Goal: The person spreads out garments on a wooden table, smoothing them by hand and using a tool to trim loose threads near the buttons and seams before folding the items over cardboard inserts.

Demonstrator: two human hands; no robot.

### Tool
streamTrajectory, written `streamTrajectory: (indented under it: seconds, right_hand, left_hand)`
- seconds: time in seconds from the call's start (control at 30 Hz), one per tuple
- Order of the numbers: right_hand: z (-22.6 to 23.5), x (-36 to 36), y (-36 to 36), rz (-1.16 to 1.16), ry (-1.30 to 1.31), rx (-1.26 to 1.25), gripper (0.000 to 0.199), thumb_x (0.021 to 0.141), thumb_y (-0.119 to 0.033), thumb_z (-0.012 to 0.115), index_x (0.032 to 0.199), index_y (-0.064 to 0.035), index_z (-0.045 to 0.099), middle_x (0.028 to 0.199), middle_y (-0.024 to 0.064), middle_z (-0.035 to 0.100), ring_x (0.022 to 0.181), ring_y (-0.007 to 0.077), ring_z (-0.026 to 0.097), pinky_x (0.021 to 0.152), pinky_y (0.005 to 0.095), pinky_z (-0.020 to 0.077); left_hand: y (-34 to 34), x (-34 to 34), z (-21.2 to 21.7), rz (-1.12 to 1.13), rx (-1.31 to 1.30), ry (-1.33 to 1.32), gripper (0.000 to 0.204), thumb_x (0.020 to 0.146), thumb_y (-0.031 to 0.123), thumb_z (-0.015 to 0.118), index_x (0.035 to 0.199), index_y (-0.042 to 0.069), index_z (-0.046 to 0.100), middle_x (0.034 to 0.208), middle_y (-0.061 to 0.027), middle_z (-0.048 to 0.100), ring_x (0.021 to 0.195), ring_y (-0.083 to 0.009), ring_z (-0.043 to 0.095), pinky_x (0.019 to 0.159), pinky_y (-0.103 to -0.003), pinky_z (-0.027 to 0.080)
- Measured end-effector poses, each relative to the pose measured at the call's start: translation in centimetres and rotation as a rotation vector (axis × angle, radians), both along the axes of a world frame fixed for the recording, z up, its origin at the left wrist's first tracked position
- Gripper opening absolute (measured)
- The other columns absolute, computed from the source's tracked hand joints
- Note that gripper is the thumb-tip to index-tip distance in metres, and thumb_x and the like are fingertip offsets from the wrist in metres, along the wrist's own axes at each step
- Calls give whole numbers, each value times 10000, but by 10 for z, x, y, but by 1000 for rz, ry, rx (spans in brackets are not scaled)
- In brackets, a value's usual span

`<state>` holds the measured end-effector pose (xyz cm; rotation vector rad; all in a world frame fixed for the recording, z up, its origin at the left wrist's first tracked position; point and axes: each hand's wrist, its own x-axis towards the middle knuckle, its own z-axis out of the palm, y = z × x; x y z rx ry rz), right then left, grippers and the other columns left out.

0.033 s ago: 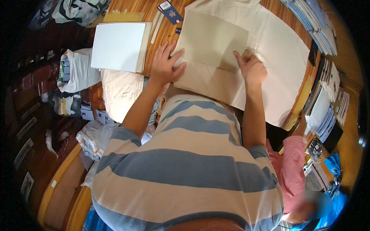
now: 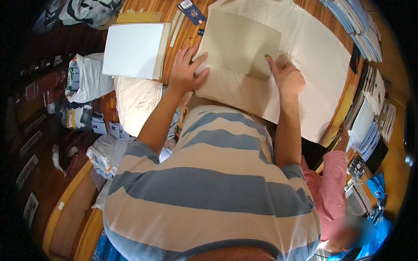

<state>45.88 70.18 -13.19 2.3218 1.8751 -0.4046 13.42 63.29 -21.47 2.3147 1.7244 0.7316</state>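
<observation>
A large piece of cream cloth [image 2: 322, 82] is spread over the wooden table, with a flat greenish-grey rectangular board [image 2: 241, 41] lying on it. My left hand [image 2: 187, 71] rests at the cloth's left edge, fingers spread and nothing gripped. At the board's lower right corner is my right hand [image 2: 289, 78]. Its fingers curl in against a bunched bit of the cloth, and the thumb stretches toward the board. The fingertips are partly hidden.
Left of the cloth lies a white flat stack [image 2: 130, 50]. A dark blue tag [image 2: 191, 13] and pale strips [image 2: 176, 28] are beside it. Folded garments in clear bags [image 2: 352, 26] line the right side. A co-worker in a pink sleeve [image 2: 333, 178] is at lower right.
</observation>
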Motion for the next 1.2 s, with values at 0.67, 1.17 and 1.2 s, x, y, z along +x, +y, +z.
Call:
streamTrajectory:
  seconds: [0.67,1.17,1.2]
  right_hand:
    - [-133,338,-300,-1121,1094,255,529,1010,-318,715,1395,24,595,1304,86,667,1125,172,648,955,311,498]
    - [-101,331,-35,-1151,1483,680,404,1031,-292,681,1301,-2,605,1210,149,671,1049,278,685,925,387,640]
    - [-84,313,-29,-1171,1458,609,426,1019,-315,701,1289,3,614,1204,156,669,1027,282,688,919,373,629]
  left_hand:
    - [-120,39,-167,279,-1230,28,513,985,273,671,1423,24,576,1419,-189,624,1294,-352,593,1101,-444,466]
    - [153,34,90,2,-825,27,447,1022,381,659,1180,-35,701,969,-156,761,863,-280,720,826,-368,565]
    - [163,42,86,-37,-689,283,455,1015,384,657,1175,-40,701,999,-201,764,893,-357,733,868,-408,572]
